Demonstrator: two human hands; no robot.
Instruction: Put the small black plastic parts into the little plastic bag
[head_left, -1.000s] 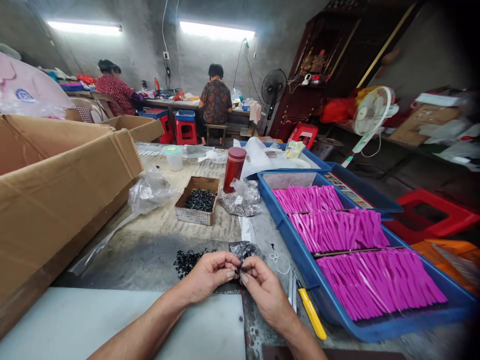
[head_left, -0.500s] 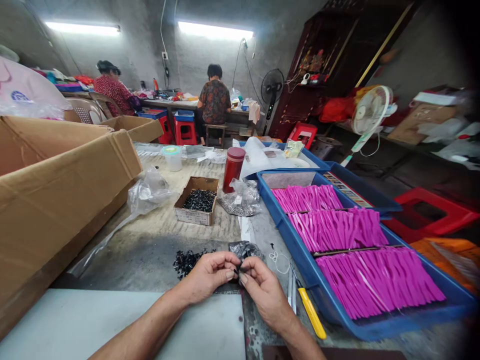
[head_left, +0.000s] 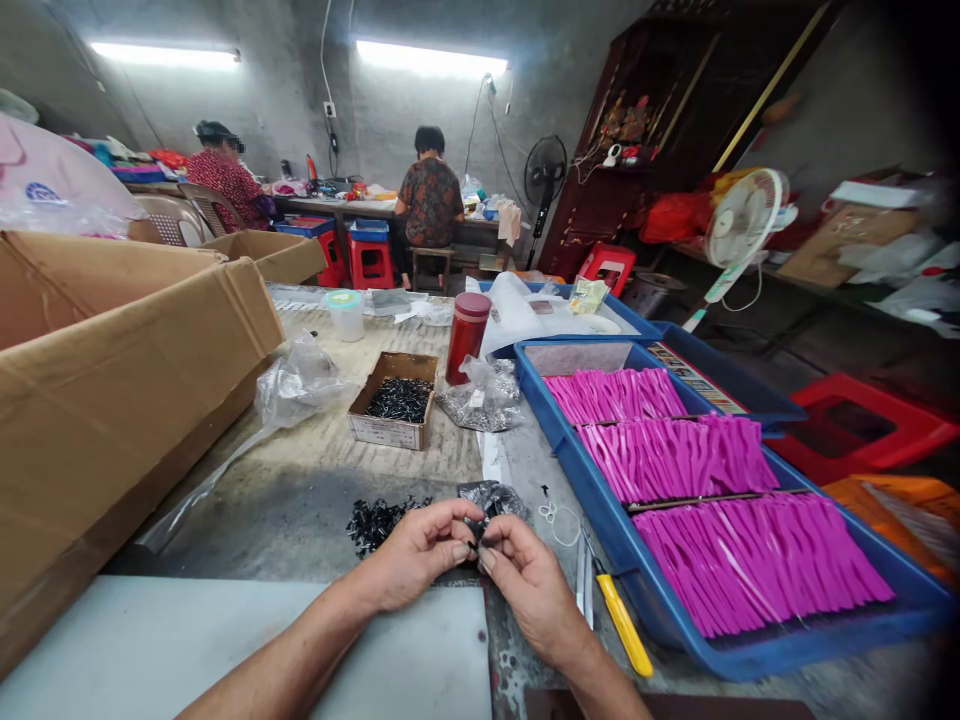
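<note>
Grey worktop (head_left: 300, 500) is stretching toward a far wall (head_left: 285, 90), a carton (head_left: 135, 420) crowding the left, a tray (head_left: 581, 480) the right. Left hand (head_left: 420, 550) and right hand (head_left: 529, 580) are pinching a black piece (head_left: 472, 547) between closed fingers, near centre.

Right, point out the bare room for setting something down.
The pale board is bare on both sides of the left forearm. Bare bench also lies between the small carton and the black pieces. It's crowded beside the right hand: white loops, metal strips and the yellow-handled tool line the gap to the blue tray.
</note>
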